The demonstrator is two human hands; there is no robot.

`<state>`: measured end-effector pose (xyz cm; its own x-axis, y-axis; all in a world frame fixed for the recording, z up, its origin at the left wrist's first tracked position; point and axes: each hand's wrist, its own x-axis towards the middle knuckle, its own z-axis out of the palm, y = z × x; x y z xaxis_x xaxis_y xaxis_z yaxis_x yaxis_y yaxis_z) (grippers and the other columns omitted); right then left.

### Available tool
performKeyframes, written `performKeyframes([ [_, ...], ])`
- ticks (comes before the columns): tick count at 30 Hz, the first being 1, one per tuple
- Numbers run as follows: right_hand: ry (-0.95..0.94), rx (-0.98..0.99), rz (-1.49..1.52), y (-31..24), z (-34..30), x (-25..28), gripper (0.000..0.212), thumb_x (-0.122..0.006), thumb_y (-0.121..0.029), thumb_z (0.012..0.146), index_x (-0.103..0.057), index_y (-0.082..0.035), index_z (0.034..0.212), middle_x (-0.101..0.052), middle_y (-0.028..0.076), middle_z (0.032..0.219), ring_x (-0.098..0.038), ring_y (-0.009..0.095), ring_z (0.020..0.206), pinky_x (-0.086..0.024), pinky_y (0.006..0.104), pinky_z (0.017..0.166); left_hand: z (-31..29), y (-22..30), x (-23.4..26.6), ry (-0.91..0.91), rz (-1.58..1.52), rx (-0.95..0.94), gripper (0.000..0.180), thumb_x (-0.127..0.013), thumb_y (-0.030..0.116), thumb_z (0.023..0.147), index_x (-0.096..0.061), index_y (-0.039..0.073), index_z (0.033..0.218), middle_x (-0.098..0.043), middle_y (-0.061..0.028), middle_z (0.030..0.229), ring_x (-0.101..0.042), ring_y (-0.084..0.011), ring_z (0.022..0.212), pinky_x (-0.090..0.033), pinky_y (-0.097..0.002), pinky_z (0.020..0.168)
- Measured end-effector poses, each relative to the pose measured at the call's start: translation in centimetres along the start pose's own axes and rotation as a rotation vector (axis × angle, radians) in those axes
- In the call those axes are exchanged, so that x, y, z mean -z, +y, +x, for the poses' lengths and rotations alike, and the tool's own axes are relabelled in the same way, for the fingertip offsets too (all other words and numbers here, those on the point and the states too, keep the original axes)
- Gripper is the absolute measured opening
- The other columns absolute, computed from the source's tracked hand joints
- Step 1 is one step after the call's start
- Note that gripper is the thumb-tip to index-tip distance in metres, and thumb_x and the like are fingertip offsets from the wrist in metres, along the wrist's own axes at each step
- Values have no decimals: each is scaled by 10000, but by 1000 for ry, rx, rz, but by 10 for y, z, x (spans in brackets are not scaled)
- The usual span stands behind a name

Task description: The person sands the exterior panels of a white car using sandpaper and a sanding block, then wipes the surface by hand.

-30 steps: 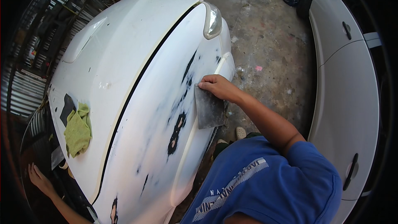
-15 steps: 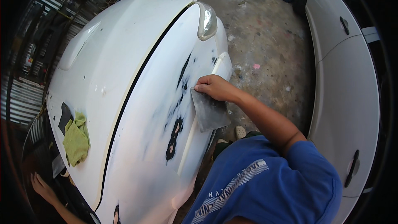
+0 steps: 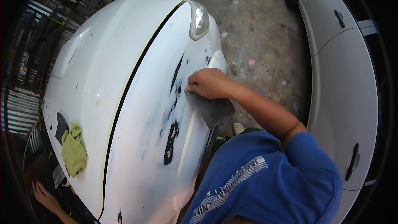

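My right hand is closed on a dark grey sheet of sandpaper, pinching one edge while the rest hangs over the side of a white car's fender. Its fingertips are at the fender, beside dark, scraped patches and smudged bluish-grey marks. A pale strip runs along the fender below the hand. At the far lower left, my left hand has its fingers stretched out over a dark surface at the windscreen end of the hood and holds nothing visible.
A green cloth and a dark flat piece lie on the white hood. The headlight is at the far end. Another light-coloured car stands to the right across the stained concrete floor. Cluttered shelving is at left.
The view has shifted slightly. My right hand has moved a little away from me along the fender, and the sandpaper's loose end has swung outward to the right. Both hands keep their hold.
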<state>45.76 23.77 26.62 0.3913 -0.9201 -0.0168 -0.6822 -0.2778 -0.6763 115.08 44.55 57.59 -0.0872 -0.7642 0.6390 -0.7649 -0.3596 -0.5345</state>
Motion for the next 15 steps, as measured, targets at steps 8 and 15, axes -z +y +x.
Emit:
performKeyframes([
  [8,135,183,-267,-10,0,-4,215,-627,-247,921,-726,-60,884,-709,91,934,-686,335,862,-541,434,762,1,-25,-17,-3,-16,-42,393,-445,252,1089,-628,-36,1284,-540,-212,1438,-498,-363,1333,-355,-455,1132],
  [15,-171,-101,396,20,12,-4,253,-648,-277,931,-749,-51,980,-734,107,991,-689,324,822,-536,400,743,9,12,-9,18,-129,-41,388,-439,233,1090,-635,-55,1259,-539,-234,1431,-506,-384,1318,-371,-458,1121],
])
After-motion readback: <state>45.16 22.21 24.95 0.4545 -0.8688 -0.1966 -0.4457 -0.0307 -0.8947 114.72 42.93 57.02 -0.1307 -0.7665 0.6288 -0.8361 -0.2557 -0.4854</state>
